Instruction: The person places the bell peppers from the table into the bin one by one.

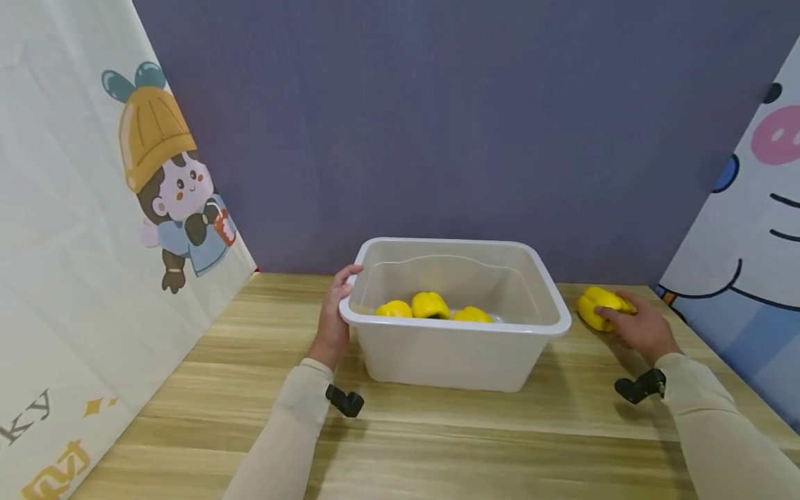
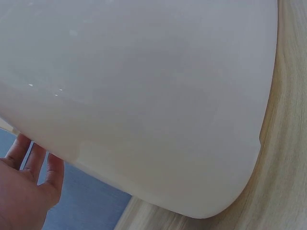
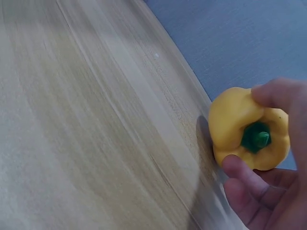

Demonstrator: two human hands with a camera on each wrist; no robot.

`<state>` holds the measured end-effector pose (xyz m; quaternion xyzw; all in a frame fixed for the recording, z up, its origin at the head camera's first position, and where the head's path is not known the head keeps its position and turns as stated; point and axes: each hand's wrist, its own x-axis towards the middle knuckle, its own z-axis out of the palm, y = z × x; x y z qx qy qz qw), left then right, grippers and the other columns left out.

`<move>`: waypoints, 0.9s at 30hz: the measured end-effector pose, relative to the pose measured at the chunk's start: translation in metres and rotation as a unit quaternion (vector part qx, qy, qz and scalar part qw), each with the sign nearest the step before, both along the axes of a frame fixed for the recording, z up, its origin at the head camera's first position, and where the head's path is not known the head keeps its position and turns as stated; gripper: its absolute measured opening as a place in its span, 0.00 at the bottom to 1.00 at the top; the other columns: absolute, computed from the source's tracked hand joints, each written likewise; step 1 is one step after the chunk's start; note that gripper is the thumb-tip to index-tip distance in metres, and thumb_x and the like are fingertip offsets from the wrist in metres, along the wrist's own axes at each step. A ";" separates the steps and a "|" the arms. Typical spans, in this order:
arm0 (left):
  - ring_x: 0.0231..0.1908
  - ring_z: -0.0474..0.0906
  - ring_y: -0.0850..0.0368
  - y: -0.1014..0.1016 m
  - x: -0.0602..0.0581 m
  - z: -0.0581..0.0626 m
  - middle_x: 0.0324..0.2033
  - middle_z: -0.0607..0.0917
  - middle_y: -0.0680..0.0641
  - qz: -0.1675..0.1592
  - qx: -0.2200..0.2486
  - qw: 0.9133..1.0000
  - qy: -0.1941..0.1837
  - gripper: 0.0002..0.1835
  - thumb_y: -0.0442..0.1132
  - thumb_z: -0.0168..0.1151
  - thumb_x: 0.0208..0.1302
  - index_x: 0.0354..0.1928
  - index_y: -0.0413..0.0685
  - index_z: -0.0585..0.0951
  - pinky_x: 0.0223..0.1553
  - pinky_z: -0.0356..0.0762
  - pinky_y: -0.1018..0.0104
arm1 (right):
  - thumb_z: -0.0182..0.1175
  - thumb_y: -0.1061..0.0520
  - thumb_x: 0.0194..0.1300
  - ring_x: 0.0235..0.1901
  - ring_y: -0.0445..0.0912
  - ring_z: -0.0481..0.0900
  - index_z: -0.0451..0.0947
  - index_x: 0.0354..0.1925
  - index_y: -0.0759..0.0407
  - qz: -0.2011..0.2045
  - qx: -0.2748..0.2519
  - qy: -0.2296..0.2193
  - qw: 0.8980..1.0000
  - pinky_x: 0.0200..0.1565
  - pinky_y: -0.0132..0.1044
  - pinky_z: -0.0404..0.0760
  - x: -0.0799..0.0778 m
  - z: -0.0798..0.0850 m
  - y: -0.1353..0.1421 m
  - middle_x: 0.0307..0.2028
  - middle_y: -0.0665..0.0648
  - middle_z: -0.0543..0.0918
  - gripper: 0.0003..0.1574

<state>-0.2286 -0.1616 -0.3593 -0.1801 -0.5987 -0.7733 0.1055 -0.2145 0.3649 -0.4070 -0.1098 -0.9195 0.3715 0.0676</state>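
A white plastic bin (image 1: 446, 357) stands upright on the table. Inside it lie three yellow bell peppers, one of them (image 1: 430, 305) near the middle. At the bin's left rim, my left hand (image 1: 331, 323) grips the edge; in the left wrist view its fingers (image 2: 34, 163) reach to the bin's outer wall (image 2: 158, 105), their tips hidden. To the right of the bin, my right hand (image 1: 644, 330) holds another yellow bell pepper (image 1: 596, 307) between thumb and fingers. The right wrist view shows this pepper's green stem (image 3: 261, 139) facing the wrist, close over the tabletop.
The wood-grain table (image 1: 437, 444) runs back to a blue-grey panel (image 1: 462, 125). A white sheet with a cartoon child (image 1: 181, 180) borders the left side. Another cartoon-printed sheet (image 1: 737, 243) borders the right, close beyond my right hand.
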 end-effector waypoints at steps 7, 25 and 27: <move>0.49 0.73 0.42 0.000 -0.002 -0.002 0.55 0.73 0.34 0.000 0.005 1.000 0.001 0.28 0.43 0.39 0.68 0.65 0.37 0.68 0.50 0.72 0.54 | 0.51 0.28 0.69 0.37 0.56 0.82 0.43 0.78 0.66 -0.017 -0.030 -0.008 0.999 0.30 0.42 0.81 0.001 0.000 0.000 0.62 0.80 0.65 0.60; 0.49 0.72 0.41 -0.004 0.000 -0.001 0.56 0.72 0.32 -0.005 0.005 1.000 0.000 0.28 0.43 0.40 0.67 0.65 0.38 0.68 0.50 0.72 0.55 | 0.52 0.28 0.68 0.36 0.49 0.84 0.42 0.79 0.63 -0.008 -0.084 0.007 0.996 0.31 0.39 0.82 0.011 0.007 -0.006 0.62 0.79 0.68 0.60; 0.49 0.73 0.43 -0.004 -0.001 -0.001 0.56 0.72 0.33 -0.005 0.002 1.000 -0.001 0.28 0.43 0.39 0.67 0.66 0.38 0.68 0.51 0.72 0.55 | 0.52 0.28 0.68 0.35 0.46 0.84 0.42 0.79 0.62 -0.009 -0.091 0.007 0.996 0.32 0.38 0.82 0.011 0.006 -0.007 0.63 0.80 0.67 0.60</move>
